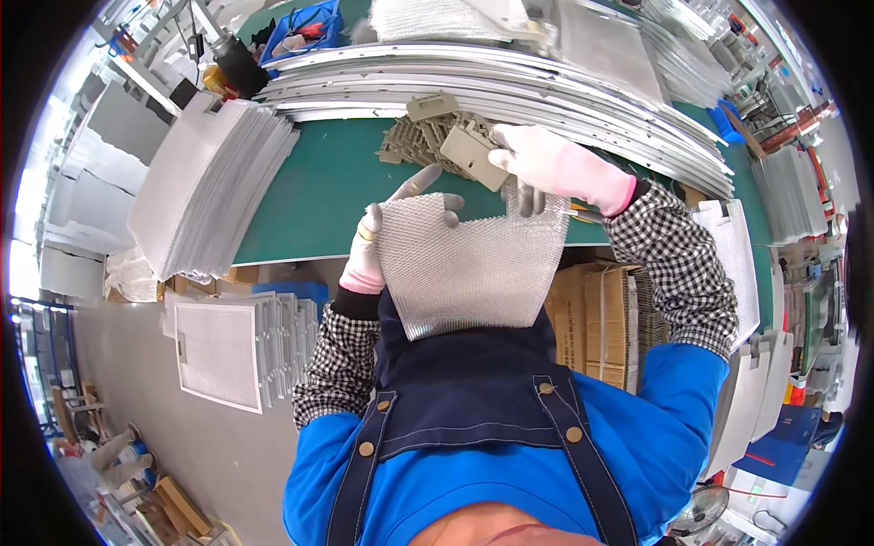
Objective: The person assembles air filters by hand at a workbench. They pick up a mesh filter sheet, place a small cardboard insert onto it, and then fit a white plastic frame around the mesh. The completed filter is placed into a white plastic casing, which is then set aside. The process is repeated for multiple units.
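A silvery metal mesh sheet [473, 268] with a notch in its top edge is tilted in front of my apron. My gloved left hand [369, 246] grips its upper left corner, the thumb at the edge and other fingers partly hidden behind it. My gloved right hand [551, 168] is at the upper right corner, its grey lower fingertips against the mesh. Its upper fingers close on the edge of a flat beige plastic plate [472, 156]. Just beyond lies a pile of similar beige plastic pieces [419, 136] on the green table [309, 196].
Long silvery metal strips [364, 77] lie across the table behind the pile. A stack of mesh sheets [205, 182] stands at the left, with framed mesh panels [218, 350] below. Cardboard boxes [592, 314] sit under the table. A blue bin [319, 23] is at the back.
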`<state>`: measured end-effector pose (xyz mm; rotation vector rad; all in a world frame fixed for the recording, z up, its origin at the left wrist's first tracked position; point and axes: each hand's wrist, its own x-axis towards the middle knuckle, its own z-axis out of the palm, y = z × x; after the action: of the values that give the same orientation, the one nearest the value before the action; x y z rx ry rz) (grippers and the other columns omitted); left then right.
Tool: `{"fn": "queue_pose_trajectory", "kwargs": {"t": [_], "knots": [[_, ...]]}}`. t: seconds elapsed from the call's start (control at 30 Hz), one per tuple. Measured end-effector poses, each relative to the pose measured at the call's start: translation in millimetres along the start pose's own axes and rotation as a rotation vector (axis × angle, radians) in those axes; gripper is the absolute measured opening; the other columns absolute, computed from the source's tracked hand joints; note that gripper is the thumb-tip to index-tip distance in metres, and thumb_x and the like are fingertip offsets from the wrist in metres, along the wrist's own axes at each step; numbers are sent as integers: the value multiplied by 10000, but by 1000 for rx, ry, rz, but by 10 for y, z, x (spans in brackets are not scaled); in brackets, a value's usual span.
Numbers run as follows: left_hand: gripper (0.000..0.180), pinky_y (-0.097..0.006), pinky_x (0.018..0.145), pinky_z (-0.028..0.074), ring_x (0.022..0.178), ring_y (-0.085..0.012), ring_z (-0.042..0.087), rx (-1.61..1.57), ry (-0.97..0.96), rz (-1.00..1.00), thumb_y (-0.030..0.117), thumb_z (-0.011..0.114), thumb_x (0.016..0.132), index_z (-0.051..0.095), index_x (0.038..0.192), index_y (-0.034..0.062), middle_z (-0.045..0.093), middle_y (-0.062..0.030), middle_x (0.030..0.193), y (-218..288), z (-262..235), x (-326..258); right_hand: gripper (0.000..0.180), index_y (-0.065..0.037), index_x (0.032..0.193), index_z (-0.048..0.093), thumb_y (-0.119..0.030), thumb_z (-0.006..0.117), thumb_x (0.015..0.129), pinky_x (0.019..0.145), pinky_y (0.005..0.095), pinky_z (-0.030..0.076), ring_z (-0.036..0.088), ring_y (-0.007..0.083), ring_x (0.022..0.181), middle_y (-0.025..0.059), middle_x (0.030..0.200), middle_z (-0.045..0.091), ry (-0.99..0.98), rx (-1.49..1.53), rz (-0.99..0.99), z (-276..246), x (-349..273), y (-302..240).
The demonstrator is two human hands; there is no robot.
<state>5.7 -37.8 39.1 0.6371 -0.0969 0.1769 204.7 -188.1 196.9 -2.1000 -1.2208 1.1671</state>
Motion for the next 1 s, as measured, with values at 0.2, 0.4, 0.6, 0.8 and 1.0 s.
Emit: {"fn": "queue_pose_trajectory", "kwargs": {"t": [0.2,0.4,0.6,0.8,1.0], "knots": [[1206,-450,1074,486,1251,-347,600,70,55,-23,642,803,759,252,1565,-65,560,-299,1378,45,-31,12,406,60,1404,411,-145,413,1054,596,338,614,755,245,688,235,1005,695,-193,-130,-58,-70,-104,-80],[925,-425,1142,416,1358,-306,533,787,242,170,517,768,855,416,1505,-39,546,-223,1461,563,114,93,307,42,1287,500,-149,447,1052,611,338,590,748,205,667,201,891,702,-141,-271,-72,-41,-42,-100],[480,-412,837,553,956,-345,701,1964,117,-34,326,821,777,676,1147,58,717,-173,1008,568,642,345,341,53,1308,493,-144,404,1045,582,332,623,754,237,661,214,904,713,-109,-277,-122,-10,-75,-138],[440,-420,769,546,860,-357,702,2044,110,-123,359,824,781,730,1096,67,723,-162,878,524,667,426,385,52,1362,476,-150,422,1040,598,336,613,753,219,665,215,949,702,-68,-265,-131,-44,-126,-4],[417,-414,761,542,845,-334,707,1899,86,-200,388,829,776,741,1060,96,728,-138,869,599,672,434,353,22,1338,495,-152,438,1036,610,330,610,759,216,684,200,959,703,-117,-254,-135,-104,-95,-37]]}}
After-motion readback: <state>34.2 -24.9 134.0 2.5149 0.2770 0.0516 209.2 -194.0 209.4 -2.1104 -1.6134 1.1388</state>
